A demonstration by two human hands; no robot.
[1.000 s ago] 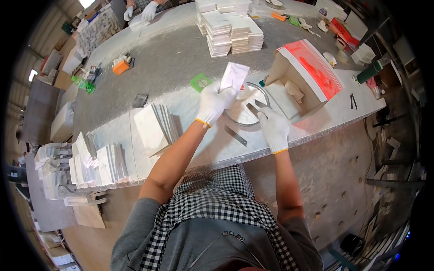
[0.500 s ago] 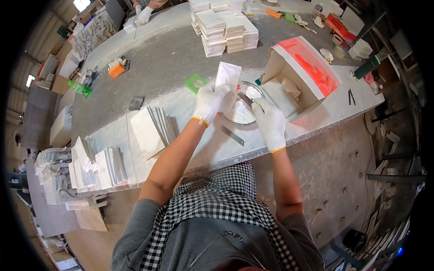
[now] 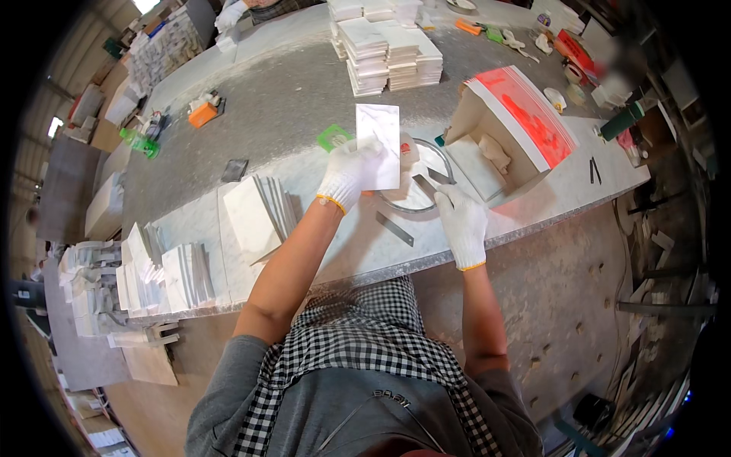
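My left hand (image 3: 350, 171), in a white knit glove, grips a white marble-look tile (image 3: 384, 126) by its left side, raised above the table. My right hand (image 3: 463, 221), gloved likewise, pinches a thin metal scraper blade (image 3: 423, 185) over a round tray (image 3: 390, 204) with white material in it. Close by the blade, a second dark strip (image 3: 440, 176) shows at the tray; whether it is a separate piece I cannot tell. Behind the tile, part of the tray is hidden. A flat metal strip (image 3: 395, 229) lies in front of the tray.
An open cardboard box (image 3: 525, 126) holding tiles stands right of the tray. Leaning tiles (image 3: 255, 217) and smaller tile groups (image 3: 186, 278) line the left front. Tall tile stacks (image 3: 388, 57) rise at the back. Another person's gloved hand (image 3: 231, 15) appears far left.
My right hand has drawn back slightly toward me with the blade, away from the tile. The tile in my left hand has turned more upright, and its lower part now shows.
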